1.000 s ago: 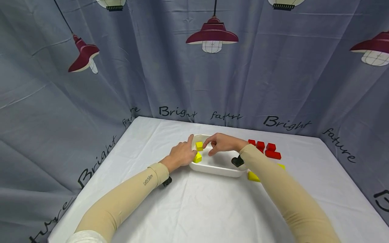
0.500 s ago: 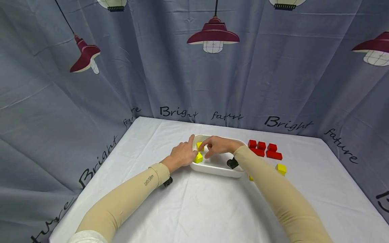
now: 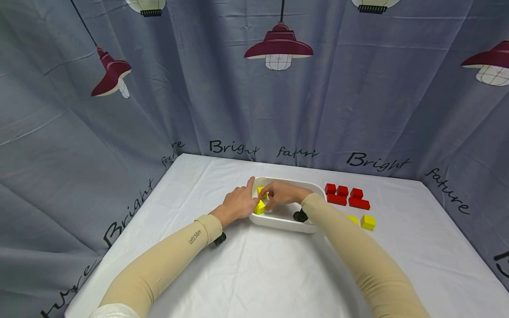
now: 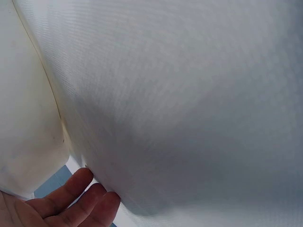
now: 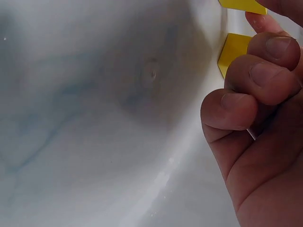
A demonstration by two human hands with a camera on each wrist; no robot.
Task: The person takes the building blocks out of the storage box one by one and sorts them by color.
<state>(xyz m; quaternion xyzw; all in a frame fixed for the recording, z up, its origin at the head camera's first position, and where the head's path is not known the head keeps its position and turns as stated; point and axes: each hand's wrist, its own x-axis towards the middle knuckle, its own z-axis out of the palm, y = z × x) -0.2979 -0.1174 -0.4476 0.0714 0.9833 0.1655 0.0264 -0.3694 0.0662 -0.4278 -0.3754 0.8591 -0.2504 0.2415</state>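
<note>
A white oblong tray [image 3: 282, 225] stands mid-table, with two yellow blocks at its left end. My left hand [image 3: 239, 202] grips the tray's left corner, index finger along the rim and thumb over the edge; in the left wrist view its fingers [image 4: 78, 203] lie beside the tray's wall. Inside the tray, my right hand [image 3: 281, 193] has its thumb and a finger at the near yellow block [image 3: 259, 208]; the contact is partly hidden. The far yellow block [image 3: 261, 190] lies just behind. In the right wrist view, the right hand's other fingers [image 5: 234, 111] are curled.
Several red blocks [image 3: 336, 199] are grouped on the table right of the tray. Two yellow blocks [image 3: 367, 222] lie nearer, one partly behind the right sleeve [image 3: 358, 251]. A grey patterned curtain [image 3: 254, 110] hangs behind the white-covered table [image 3: 246, 274].
My right hand has moved left and toward the blocks in the tray, and its thumb and index finger have drawn closer together. The left hand keeps its place on the tray.
</note>
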